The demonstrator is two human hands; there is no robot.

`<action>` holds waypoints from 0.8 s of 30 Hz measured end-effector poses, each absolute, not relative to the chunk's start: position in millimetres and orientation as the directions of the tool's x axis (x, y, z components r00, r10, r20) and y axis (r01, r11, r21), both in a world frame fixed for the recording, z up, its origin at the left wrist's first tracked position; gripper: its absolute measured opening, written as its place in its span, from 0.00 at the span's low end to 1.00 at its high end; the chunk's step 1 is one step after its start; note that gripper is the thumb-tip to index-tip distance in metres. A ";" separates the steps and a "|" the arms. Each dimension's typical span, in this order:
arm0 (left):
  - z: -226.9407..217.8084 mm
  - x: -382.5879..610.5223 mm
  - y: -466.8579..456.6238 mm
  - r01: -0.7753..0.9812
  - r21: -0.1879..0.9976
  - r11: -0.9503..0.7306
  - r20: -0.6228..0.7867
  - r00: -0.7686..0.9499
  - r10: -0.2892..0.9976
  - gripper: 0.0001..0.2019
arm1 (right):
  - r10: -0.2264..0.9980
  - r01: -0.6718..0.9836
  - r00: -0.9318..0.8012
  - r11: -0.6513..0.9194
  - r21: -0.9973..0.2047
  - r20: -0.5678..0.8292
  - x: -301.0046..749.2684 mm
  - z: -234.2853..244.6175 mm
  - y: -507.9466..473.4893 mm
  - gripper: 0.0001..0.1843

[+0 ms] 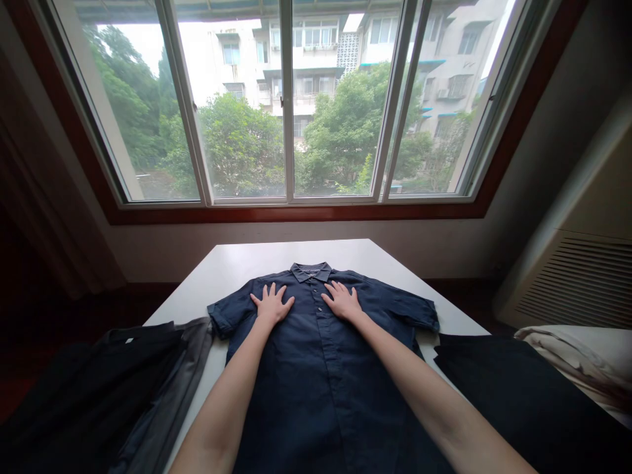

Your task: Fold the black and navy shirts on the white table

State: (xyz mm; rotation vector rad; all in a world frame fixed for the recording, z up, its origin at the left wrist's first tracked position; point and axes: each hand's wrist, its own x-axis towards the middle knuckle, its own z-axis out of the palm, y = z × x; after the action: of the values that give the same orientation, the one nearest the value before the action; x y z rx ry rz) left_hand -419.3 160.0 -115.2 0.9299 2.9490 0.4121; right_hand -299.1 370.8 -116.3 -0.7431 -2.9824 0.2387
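L hand [271, 304] flat on dark blue shirt [309, 395], R hand [343, 301] same, both grips open, not clamped, collar [311, 271] near far edge of white bench [257, 260]

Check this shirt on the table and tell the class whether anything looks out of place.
Little stands out: the navy short-sleeved shirt lies flat and buttoned on the white table, with the left hand and right hand spread on its chest. Only the rumpled dark garments heaped over the table's left side look untidy beside it.
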 end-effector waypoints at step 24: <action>-84.8 -227.7 -9.0 0.765 0.126 0.632 0.164 -0.644 0.747 0.30 | 0.091 0.036 -0.990 0.906 -0.422 0.110 7.0 -48.0 176.7 0.22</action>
State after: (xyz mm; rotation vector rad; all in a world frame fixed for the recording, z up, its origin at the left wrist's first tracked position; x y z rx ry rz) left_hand -227.7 -9.0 -84.8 1.3580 2.9244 0.2984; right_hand 7.0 176.7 -48.0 -0.0979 -2.9418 0.6481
